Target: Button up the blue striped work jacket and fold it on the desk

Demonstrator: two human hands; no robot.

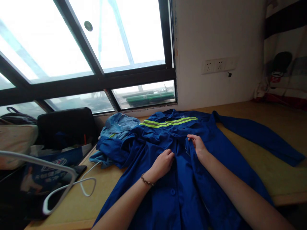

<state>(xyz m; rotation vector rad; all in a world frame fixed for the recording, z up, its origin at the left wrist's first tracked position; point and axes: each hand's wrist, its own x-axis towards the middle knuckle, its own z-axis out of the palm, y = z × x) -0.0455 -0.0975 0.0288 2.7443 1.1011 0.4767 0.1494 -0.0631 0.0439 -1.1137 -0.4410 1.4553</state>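
Observation:
A blue work jacket (158, 179) with a yellow-green reflective stripe lies spread on the wooden table, its collar toward the wall and one sleeve stretched out to the right. My left hand (163, 163), with a braided bracelet at the wrist, is closed on the front placket near the middle. To its right, my right hand (197, 145) pinches the edge of the other front panel and lifts it slightly off the cloth below. One button shows on the placket below my left hand. The fingertips of my left hand are partly hidden.
Light blue folded clothing (120, 124) lies beside the jacket at the back left. A white cable (82, 187) loops over the left edge of the table (275, 127). Further left are a black chair back (66, 124) and bags. A window and wall sockets (217, 65) stand behind.

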